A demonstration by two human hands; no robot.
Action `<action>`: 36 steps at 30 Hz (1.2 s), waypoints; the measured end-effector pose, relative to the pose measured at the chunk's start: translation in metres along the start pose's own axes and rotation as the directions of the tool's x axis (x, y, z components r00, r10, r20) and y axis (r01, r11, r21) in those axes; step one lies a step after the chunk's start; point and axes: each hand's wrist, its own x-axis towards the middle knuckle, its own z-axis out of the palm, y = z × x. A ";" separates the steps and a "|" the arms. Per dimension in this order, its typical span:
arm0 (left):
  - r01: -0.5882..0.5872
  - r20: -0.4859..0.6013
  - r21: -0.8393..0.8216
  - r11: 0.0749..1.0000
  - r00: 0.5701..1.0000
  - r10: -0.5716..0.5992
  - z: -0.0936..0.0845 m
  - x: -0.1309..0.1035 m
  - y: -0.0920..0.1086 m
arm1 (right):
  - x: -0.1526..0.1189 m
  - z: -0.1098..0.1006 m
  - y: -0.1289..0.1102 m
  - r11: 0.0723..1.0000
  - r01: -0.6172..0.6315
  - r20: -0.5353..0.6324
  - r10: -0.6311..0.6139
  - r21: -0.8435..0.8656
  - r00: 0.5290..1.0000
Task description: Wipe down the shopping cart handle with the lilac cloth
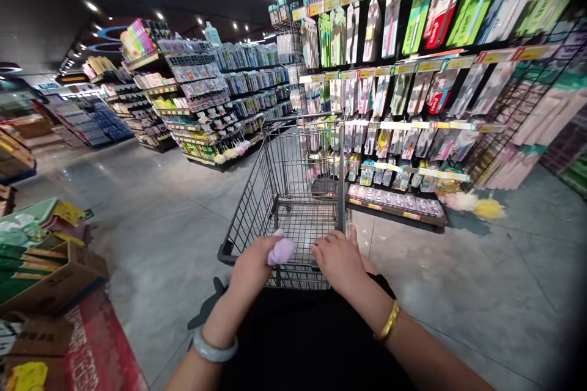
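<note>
My left hand (251,261) is closed, with a small bunched lavender cloth (281,252) sticking out of its grip. It is at the near end of a grey wire shopping cart (250,211), close above the handle bar. Most of that bar is hidden by my hands. My right hand (338,259) lies palm down at the bar's right part, its fingers curled over it. The cart's wire basket shows bare mesh at the bottom. A skin-coloured shape shows just beyond my right hand; I cannot tell what it belongs to.
Ahead to the right is a rack of toothbrush-like packs (394,85) with a low shelf (397,201) jutting at its base. Farther left, a stocked display shelf (197,98) lines the aisle. Cardboard boxes (68,272) stand at near left. Grey floor tiles (174,220) run between.
</note>
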 end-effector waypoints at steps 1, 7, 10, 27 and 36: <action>0.034 -0.005 0.024 0.999 0.999 -0.034 -0.003 -0.001 -0.007 | -0.004 0.001 -0.002 1.000 0.005 -0.006 -0.005 -0.004 1.000; 0.005 0.051 0.068 0.998 0.999 -0.008 -0.009 -0.004 -0.009 | -0.011 0.007 -0.004 0.995 0.053 -0.011 -0.054 -0.086 0.998; 0.009 0.063 0.074 0.997 0.998 -0.013 -0.010 -0.006 -0.002 | -0.010 0.008 0.003 0.992 0.074 -0.036 -0.078 -0.106 0.996; -0.049 0.098 0.065 0.997 0.994 0.042 0.013 0.030 0.061 | 0.038 -0.002 0.082 0.954 0.264 -0.077 -0.276 -0.144 0.958; -0.144 0.158 -0.091 0.985 0.975 0.157 0.042 0.094 0.108 | 0.078 -0.022 0.143 0.976 0.217 -0.022 -0.217 -0.011 0.976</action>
